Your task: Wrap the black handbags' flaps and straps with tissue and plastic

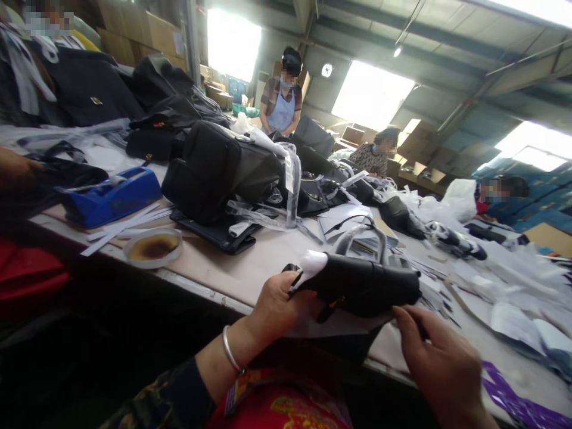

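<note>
A black handbag (370, 285) lies tilted at the front edge of the table, its handle wrapped in clear plastic. My left hand (281, 304), with a silver bangle at the wrist, is closed round the bag's left end, beside a piece of white paper (313, 265). At the bag's lower right corner, my right hand (435, 342) pinches its edge between thumb and fingers. A pale sheet shows under the bag between my hands. The bag's underside and some of my left fingers are hidden.
A blue tape dispenser (111, 196), white paper strips and a round dish with brown residue (152, 247) stand at left. Black bags (210, 173) are piled along the table (210, 262). Another person's hand (18, 170) is at far left; several people work beyond. Purple plastic (522, 396) lies at right.
</note>
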`<state>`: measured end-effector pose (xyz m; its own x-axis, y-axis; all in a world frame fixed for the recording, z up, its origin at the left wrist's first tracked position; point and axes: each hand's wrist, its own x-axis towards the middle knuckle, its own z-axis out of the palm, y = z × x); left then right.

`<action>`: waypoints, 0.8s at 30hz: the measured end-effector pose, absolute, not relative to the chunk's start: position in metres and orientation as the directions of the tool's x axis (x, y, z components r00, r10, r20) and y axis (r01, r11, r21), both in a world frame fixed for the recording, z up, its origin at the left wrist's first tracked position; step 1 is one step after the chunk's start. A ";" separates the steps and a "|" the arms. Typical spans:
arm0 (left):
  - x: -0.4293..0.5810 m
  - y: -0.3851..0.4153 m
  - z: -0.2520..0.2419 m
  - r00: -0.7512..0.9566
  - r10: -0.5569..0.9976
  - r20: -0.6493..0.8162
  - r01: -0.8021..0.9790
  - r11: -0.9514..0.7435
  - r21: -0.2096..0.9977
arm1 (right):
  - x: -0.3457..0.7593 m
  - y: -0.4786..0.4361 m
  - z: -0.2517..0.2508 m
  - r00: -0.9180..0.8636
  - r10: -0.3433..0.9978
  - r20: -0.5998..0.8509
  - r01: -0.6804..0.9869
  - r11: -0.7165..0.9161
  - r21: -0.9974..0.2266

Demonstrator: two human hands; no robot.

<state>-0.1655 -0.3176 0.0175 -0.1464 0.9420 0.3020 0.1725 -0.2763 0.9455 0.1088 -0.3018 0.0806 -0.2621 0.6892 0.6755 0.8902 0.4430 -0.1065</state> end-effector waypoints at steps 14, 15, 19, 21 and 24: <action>-0.161 -0.347 0.008 -0.032 0.626 0.779 0.409 -0.703 0.582 | 0.041 -0.319 0.149 -0.830 0.335 0.446 0.380 0.925 0.011; -0.161 -0.348 0.006 -0.067 0.632 0.772 0.428 -0.681 0.594 | 0.044 -0.320 0.147 -0.829 0.332 0.451 0.372 0.928 0.001; -0.157 -0.350 0.005 -0.173 0.629 0.758 0.460 -0.629 0.627 | 0.053 -0.324 0.147 -0.823 0.331 0.462 0.374 0.927 0.001; -0.156 -0.350 0.006 -0.131 0.632 0.764 0.433 -0.656 0.618 | 0.057 -0.324 0.148 -0.825 0.331 0.457 0.382 0.924 0.021; -0.156 -0.350 0.008 -0.080 0.625 0.777 0.428 -0.682 0.593 | 0.062 -0.324 0.148 -0.823 0.329 0.463 0.397 0.916 0.056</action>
<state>-0.1558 -0.3505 0.0082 -0.0800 0.6246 0.7768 0.4282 -0.6822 0.5926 0.0622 -0.3238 0.1480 -0.8231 0.3290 0.4629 0.3975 0.9159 0.0557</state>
